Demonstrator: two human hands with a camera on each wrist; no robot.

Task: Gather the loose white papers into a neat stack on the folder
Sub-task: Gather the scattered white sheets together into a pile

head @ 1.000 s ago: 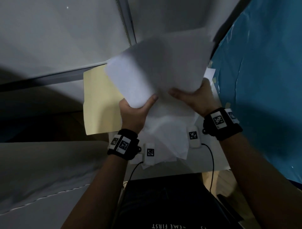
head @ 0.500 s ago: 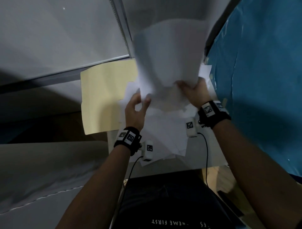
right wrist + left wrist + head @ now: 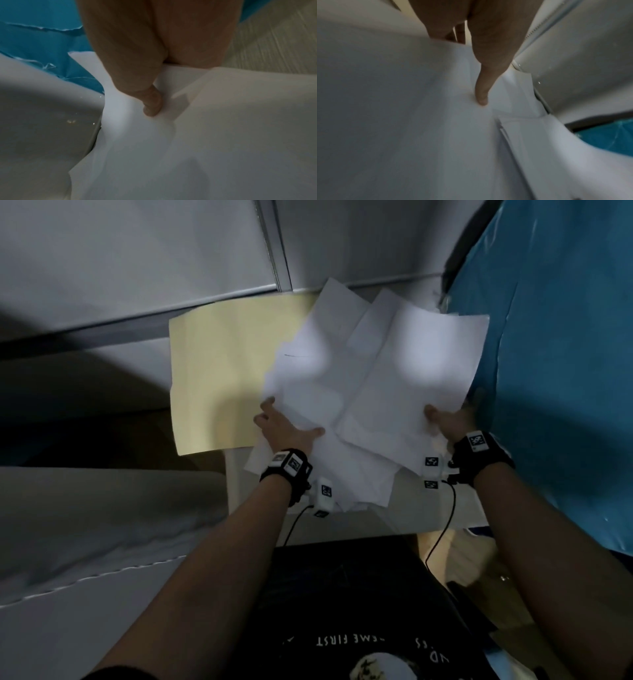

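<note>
A loose, fanned bundle of white papers [image 3: 376,371] lies low over the right part of a pale yellow folder [image 3: 219,378] and the small white table. My left hand [image 3: 291,433] grips the bundle's near left edge, its thumb [image 3: 481,100] on top and the fingers hidden below. Over at the near right corner my right hand [image 3: 448,422] holds the sheets the same way, thumb [image 3: 152,106] pressed on the top sheet. More sheets [image 3: 363,484] stick out unevenly toward me under the bundle.
A blue plastic sheet [image 3: 565,371] hangs close along the right. White wall panels [image 3: 137,268] stand behind the folder. Grey bedding [image 3: 102,525] lies at the left. The table's white front edge [image 3: 411,522] is near my lap, and the wrist cameras' cables run down from it.
The papers, held upright half a second ago, have come down flatter and fanned out. My left hand, then loose beside them, now grips their left edge. The right hand kept its hold.
</note>
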